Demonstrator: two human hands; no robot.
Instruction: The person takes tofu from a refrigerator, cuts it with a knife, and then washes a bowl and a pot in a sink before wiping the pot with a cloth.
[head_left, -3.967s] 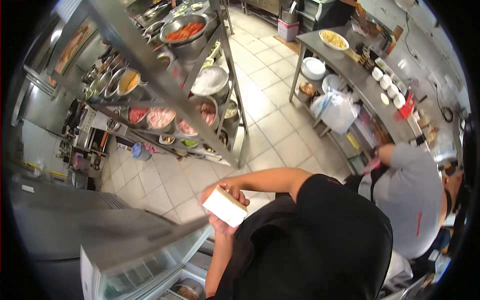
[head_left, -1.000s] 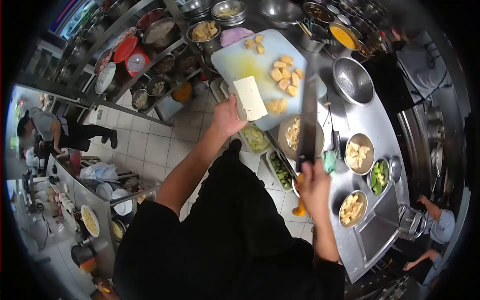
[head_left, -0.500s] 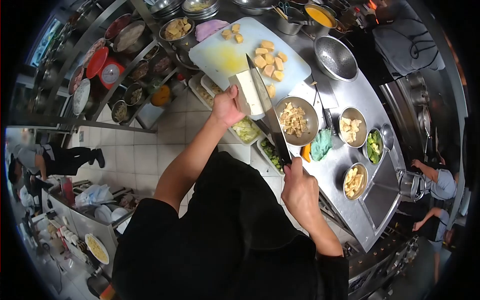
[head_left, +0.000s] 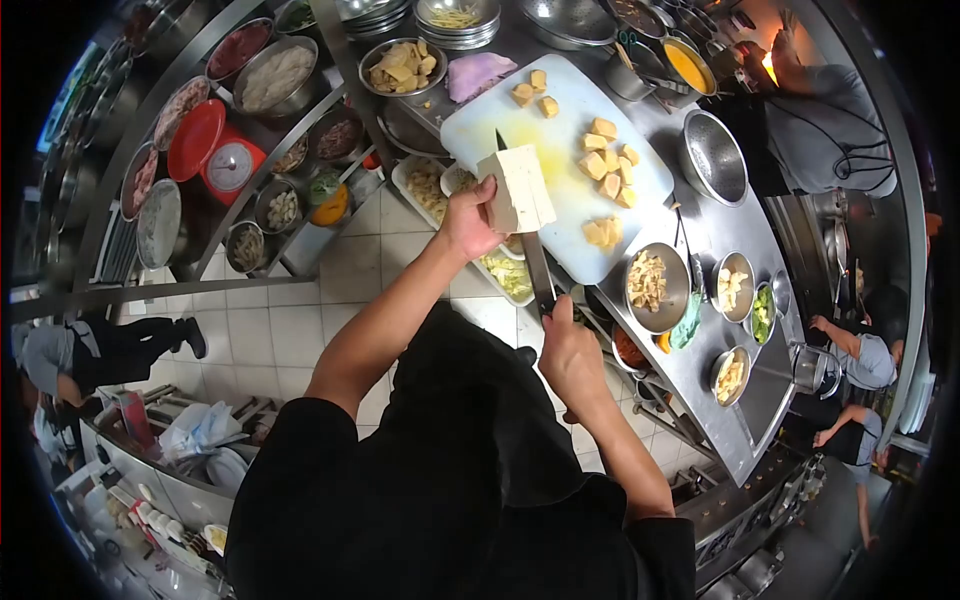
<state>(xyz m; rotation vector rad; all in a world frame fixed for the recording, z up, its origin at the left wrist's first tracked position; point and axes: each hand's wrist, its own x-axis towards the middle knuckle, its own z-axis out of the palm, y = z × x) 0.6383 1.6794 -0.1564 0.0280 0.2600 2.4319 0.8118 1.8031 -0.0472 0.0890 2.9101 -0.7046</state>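
Sliced-food bowl [head_left: 405, 92]: steel, beyond the left hand [head_left: 470, 218] and leftward; yellowish slices inside.
White tray [head_left: 397, 178]: just left of the left hand, pale chunks inside.
Greens tray [head_left: 522, 301]: white, lower than both hands, between them in view; shredded pale-green leaves inside, partly hidden by the knife.
Big bowl [head_left: 677, 295]: steel, right of the right hand [head_left: 573, 355] and a little beyond it; brownish-cream pieces inside.
Pale-chunk bowl [head_left: 746, 305]: smaller, farther right of the same hand; pale chunks.
Greens bowl [head_left: 757, 341]: beside the pale-chunk bowl, on the side away from the right hand; bright green pieces.
Yellow-chunk bowl [head_left: 727, 400]: well right of the right hand; pale yellow chunks.
Pot [head_left: 675, 96]: far beyond the right hand; orange-yellow liquid.
Cutting board [head_left: 575, 262]: beyond the right hand, right of the left; yellow cubes [head_left: 607, 162] lie on it.
Tofu block [head_left: 518, 190]: white, against the left palm, thumb along its near side; over the board's left edge in view. Contact with board: cannot tell.
Knife [head_left: 540, 275]: tip shows past the block's far end; blade passes behind or under it, depth of any cut not visible.
Left grip: supporting the block.
Right grip: clenched round the knife handle, below the block and rightward.
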